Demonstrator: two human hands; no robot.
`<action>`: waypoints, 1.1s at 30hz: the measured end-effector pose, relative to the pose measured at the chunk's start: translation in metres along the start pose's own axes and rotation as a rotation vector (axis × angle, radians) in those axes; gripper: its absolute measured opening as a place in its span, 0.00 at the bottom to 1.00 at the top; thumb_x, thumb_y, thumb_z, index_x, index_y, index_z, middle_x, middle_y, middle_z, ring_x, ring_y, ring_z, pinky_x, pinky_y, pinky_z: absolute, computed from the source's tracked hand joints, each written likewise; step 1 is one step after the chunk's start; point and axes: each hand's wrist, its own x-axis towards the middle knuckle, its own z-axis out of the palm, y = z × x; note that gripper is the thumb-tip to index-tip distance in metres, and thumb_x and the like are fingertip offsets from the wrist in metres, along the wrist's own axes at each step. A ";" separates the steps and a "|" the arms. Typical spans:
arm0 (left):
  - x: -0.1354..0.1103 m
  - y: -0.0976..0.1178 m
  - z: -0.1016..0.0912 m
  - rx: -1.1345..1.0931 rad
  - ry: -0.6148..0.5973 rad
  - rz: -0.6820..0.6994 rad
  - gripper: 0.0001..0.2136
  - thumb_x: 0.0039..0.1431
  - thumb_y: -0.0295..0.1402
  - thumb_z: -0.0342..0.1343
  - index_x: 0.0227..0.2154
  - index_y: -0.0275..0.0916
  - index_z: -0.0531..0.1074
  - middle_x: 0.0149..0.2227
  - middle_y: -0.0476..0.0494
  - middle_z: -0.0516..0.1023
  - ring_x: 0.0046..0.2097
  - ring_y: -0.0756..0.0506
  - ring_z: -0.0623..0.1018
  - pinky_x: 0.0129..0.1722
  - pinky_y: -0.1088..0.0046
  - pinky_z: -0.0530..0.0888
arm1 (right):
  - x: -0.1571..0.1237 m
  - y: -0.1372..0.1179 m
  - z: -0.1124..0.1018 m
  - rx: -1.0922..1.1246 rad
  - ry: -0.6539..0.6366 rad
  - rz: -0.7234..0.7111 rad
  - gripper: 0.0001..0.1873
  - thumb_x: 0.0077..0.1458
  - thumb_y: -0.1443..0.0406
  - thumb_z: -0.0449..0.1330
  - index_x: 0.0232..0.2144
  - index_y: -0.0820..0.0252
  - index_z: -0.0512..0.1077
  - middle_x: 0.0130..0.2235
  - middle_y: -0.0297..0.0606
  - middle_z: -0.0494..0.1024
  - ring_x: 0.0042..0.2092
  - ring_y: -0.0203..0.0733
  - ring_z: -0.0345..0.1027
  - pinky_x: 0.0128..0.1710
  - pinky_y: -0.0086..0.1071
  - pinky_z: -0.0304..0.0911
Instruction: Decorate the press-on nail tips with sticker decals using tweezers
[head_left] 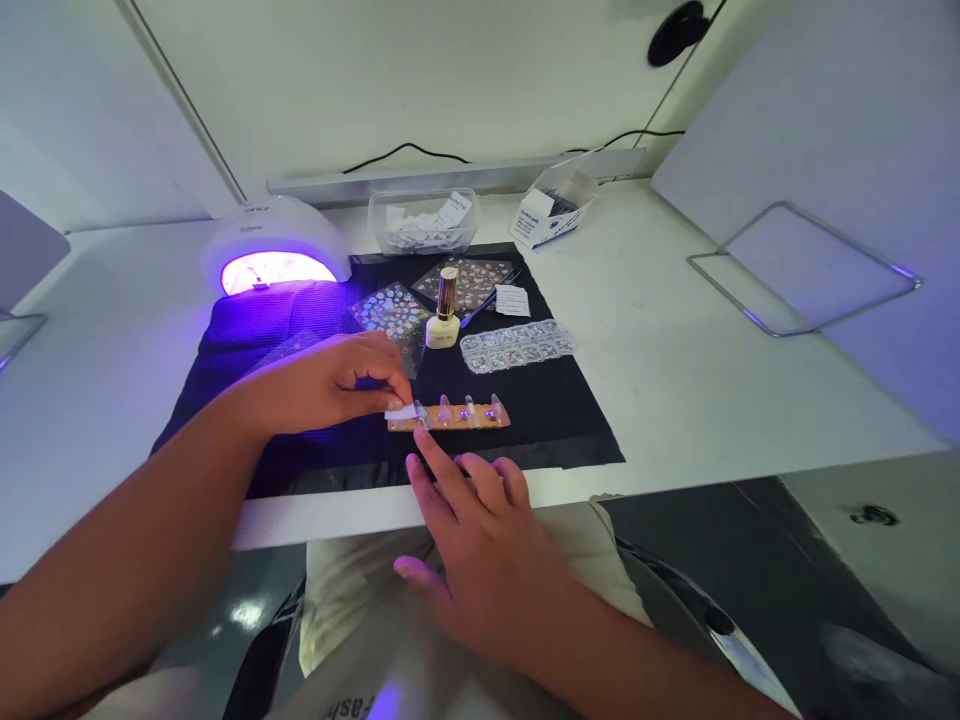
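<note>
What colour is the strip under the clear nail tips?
The strip is orange, seen best in the head view.

A cream bottle with a gold-and-dark cap (443,333) stands on a black mat (559,425) spread over the white bench (660,330); around it, at ten o'clock, a domed white lamp (274,222) glows violet; at nine, a transparent sheet of iridescent stickers (391,310); at twelve, a clear plastic tub of white packets (382,236); between one and two, an open white-and-blue cardboard box (534,224); towards four, a clear compartmented case of glittering pieces (517,347); far out near three, a rectangular metal wire frame (916,283).
</note>
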 end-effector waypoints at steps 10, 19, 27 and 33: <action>0.001 -0.005 0.004 0.002 -0.087 -0.007 0.07 0.65 0.29 0.57 0.36 0.41 0.80 0.33 0.48 0.77 0.39 0.49 0.75 0.40 0.74 0.71 | 0.014 -0.013 0.008 0.005 -0.010 0.073 0.41 0.63 0.46 0.53 0.66 0.71 0.60 0.66 0.56 0.67 0.55 0.59 0.58 0.54 0.51 0.45; 0.002 -0.005 0.004 -0.004 -0.077 -0.072 0.07 0.65 0.32 0.57 0.36 0.40 0.80 0.33 0.48 0.78 0.38 0.48 0.76 0.40 0.73 0.72 | 0.021 -0.013 0.010 -0.013 0.011 0.072 0.41 0.62 0.46 0.54 0.65 0.71 0.61 0.67 0.55 0.65 0.52 0.58 0.58 0.50 0.50 0.47; 0.004 -0.013 0.004 0.001 -0.018 -0.043 0.07 0.65 0.32 0.55 0.34 0.38 0.79 0.33 0.47 0.78 0.37 0.49 0.76 0.41 0.72 0.71 | 0.021 -0.011 0.008 -0.036 0.001 0.048 0.40 0.63 0.46 0.52 0.65 0.72 0.61 0.70 0.57 0.59 0.52 0.59 0.59 0.49 0.51 0.49; 0.003 -0.013 0.003 -0.004 -0.021 -0.058 0.07 0.65 0.32 0.56 0.34 0.39 0.79 0.32 0.48 0.77 0.37 0.49 0.76 0.40 0.73 0.71 | 0.021 -0.010 0.009 -0.017 -0.008 0.048 0.40 0.63 0.46 0.52 0.65 0.72 0.61 0.69 0.58 0.60 0.52 0.59 0.59 0.49 0.52 0.51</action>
